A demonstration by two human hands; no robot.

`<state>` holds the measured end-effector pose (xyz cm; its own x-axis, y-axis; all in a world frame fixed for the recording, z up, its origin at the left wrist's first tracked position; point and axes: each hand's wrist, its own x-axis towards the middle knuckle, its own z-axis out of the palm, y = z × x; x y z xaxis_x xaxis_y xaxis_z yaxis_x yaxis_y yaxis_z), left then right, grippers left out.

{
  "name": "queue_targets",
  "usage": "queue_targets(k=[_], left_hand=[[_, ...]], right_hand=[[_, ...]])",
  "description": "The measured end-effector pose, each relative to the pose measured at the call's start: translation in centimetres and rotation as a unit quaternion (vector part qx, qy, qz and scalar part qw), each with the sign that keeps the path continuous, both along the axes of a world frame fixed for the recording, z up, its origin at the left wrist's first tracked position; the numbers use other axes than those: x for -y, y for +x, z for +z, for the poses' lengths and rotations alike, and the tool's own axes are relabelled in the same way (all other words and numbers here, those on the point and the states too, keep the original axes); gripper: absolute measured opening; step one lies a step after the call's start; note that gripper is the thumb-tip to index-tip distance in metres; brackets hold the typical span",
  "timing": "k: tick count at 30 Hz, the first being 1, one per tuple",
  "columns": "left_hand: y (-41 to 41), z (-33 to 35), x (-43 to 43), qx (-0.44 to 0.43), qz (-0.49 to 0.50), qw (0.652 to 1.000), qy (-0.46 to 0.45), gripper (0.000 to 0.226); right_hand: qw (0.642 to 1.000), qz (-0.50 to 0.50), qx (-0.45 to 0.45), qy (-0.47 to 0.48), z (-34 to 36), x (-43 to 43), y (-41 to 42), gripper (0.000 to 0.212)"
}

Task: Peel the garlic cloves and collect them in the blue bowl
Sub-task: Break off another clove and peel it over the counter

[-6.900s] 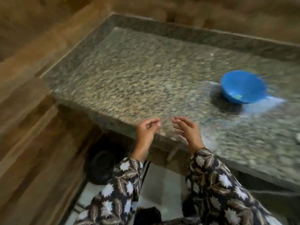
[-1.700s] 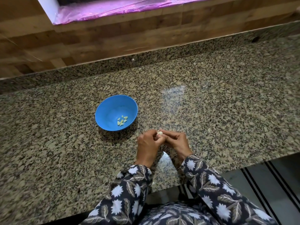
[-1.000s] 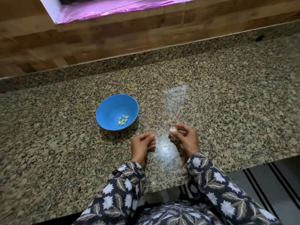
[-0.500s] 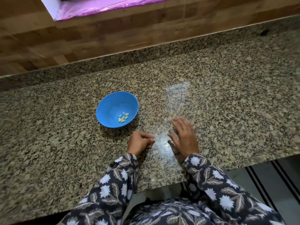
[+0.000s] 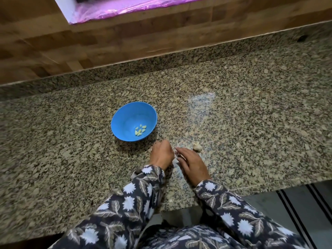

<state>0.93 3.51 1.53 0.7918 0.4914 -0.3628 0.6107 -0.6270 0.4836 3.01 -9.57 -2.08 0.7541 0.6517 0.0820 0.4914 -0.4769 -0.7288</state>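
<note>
Granite counter [image 5: 251, 105], speckled, runs the full width of the view; wooden wall panelling [image 5: 107, 42] rises behind its back edge, with a strip of pink-purple film [image 5: 134, 6] at the top of that wall.

Left half of the counter: bare stone out to the left edge.

Left of centre: blue bowl [image 5: 133, 121] stands upright, about midway between the back and front edges. Inside, on the right part of its floor, a small cluster of peeled garlic cloves [image 5: 140, 130], pale yellow-green, lying touching one another.

Just right of the bowl and nearer the front edge: left hand [image 5: 162, 154], fingers curled in to a loose fist, knuckles up, close to the stone. Whether it holds anything: cannot tell, the palm is hidden.

Directly beside it: right hand [image 5: 192, 163], palm down, fingers together and reaching towards the left hand's fingertips. Pale scraps sit between the two hands; too blurred to say whether skin or clove. Grip of the right hand: cannot tell.

Right of the right hand's fingers, apart from them: unpeeled garlic piece [image 5: 196, 146], off-white, lying on the counter.

Both sleeves [image 5: 136, 198] dark with a white flower and leaf print, crossing the front edge.

Right half of the counter: bare.
</note>
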Motion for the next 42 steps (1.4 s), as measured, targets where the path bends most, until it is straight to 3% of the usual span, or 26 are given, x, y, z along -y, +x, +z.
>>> queue_targets(k=[2,3,5,6,8,11,16,19,23,31,33,37,40,42], left_hand=[[-1.0,0.3,-0.6,0.031,0.063,0.985,-0.159,0.006],[-1.5,0.6,-0.7,0.042,0.119,0.952,-0.280,0.007],[-2.5,1.1,-1.0,0.065,0.206,0.853,-0.474,0.009],[-3.0,1.0,-1.1,0.074,0.222,0.820,-0.522,0.012],[-3.5,0.9,-1.2,0.094,0.235,0.793,-0.554,0.018],[-3.8,0.4,-0.9,0.110,0.254,0.807,-0.522,0.015],[-3.9,0.1,0.4,0.142,0.233,0.874,-0.403,0.003],[-3.9,-0.2,0.2,0.176,0.233,0.889,-0.353,0.007],[-4.2,-0.4,-0.6,0.137,0.098,0.965,-0.201,0.031],[-4.5,0.4,0.6,0.215,-0.036,0.976,-0.013,0.017],[-4.6,0.0,0.7,0.226,-0.070,0.971,0.017,0.013],[-4.5,-0.4,1.2,0.212,-0.070,0.975,0.012,0.014],[-4.1,-0.4,1.2,0.146,0.009,0.985,-0.086,0.012],[-4.0,-0.3,0.9,0.110,0.078,0.966,-0.220,0.011]], right_hand=[[1.000,0.012,-0.017,0.019,0.4,-0.3,0.1,0.036],[0.999,0.018,-0.040,0.028,0.6,-0.4,0.2,0.033],[0.994,0.001,-0.096,0.056,0.8,-0.5,0.6,0.029],[0.990,-0.016,-0.123,0.070,0.9,-0.5,0.9,0.028],[0.982,-0.037,-0.164,0.083,1.0,-0.6,1.3,0.024],[0.975,-0.045,-0.202,0.083,0.9,-0.6,1.3,0.018],[0.956,-0.095,-0.262,0.090,0.7,-0.5,1.1,0.007],[0.931,-0.124,-0.318,0.130,0.8,-0.3,0.6,0.016],[0.911,-0.133,-0.359,0.154,1.1,0.0,0.7,0.020],[0.930,-0.104,-0.332,0.119,2.7,-0.2,0.3,0.018],[0.952,-0.100,-0.276,0.088,2.7,-0.2,0.2,0.011],[0.996,-0.069,-0.060,0.023,2.5,-0.1,-0.1,0.019],[0.995,-0.012,0.090,0.036,2.3,0.2,-0.1,0.022],[0.991,0.027,0.130,0.022,2.2,0.5,0.2,0.025]])
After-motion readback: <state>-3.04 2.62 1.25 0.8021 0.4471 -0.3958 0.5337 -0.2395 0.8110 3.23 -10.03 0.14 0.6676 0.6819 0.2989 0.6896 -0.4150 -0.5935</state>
